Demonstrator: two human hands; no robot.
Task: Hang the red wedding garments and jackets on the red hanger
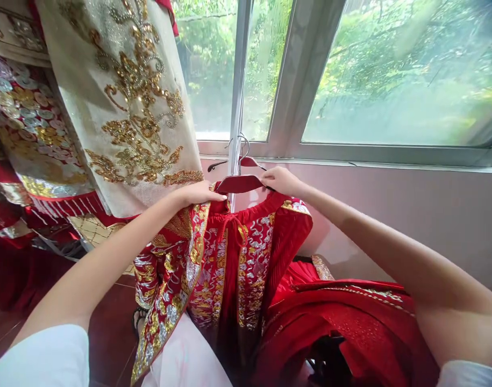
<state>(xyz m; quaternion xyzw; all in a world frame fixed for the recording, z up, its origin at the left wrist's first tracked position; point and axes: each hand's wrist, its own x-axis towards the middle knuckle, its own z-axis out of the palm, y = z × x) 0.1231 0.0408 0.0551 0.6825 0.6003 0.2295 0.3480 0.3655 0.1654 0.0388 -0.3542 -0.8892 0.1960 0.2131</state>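
A red garment with gold and silver embroidery hangs in front of me, its collar gathered and tied with a thin red cord. At its neckline is a broad dark red clothes hanger. My left hand is closed on the garment's left shoulder, beside the hanger's left end; that end is hidden by the hand and cloth. Fingers of my right hand are wrapped round the hanger's right arm, just above the other shoulder. An embroidered panel drapes down on the left.
An upright metal pole stands behind the hanger, with another hanger near it. On the left hang a cream cloth with gold beadwork and other decorated garments. Red clothing is heaped at lower right. Windows are behind.
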